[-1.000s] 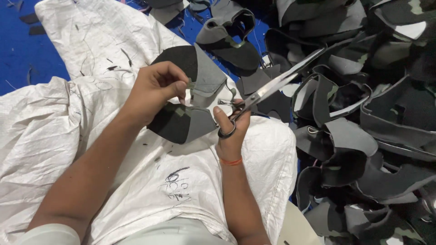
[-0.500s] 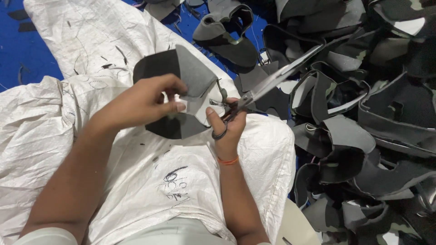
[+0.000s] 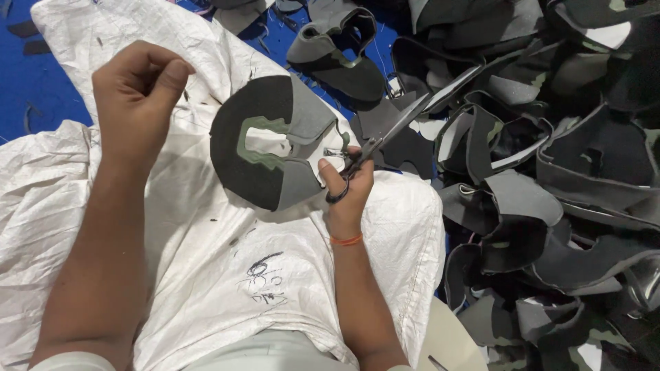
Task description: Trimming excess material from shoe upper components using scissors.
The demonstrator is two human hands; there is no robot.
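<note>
A round black and grey shoe upper (image 3: 265,148) with a green-edged opening lies on the white woven sack (image 3: 206,275) across my lap. My right hand (image 3: 346,196) is just to its right, gripping a pair of scissors (image 3: 385,137) whose blades point up and to the right; the thumb touches the upper's grey edge. My left hand (image 3: 137,93) is lifted up and to the left of the upper, apart from it. Its fingers are curled shut with the thumb pressed to the forefinger, and nothing shows between them.
A deep pile of black, grey and camouflage shoe uppers (image 3: 550,185) fills the right side. One more upper (image 3: 337,55) lies on the blue floor (image 3: 41,75) beyond the sack. Small dark offcuts are scattered on the sack and floor.
My left hand has let go of the upper and moved up and left. The upper now lies flatter, showing its green-edged opening. The right hand keeps the scissors.
</note>
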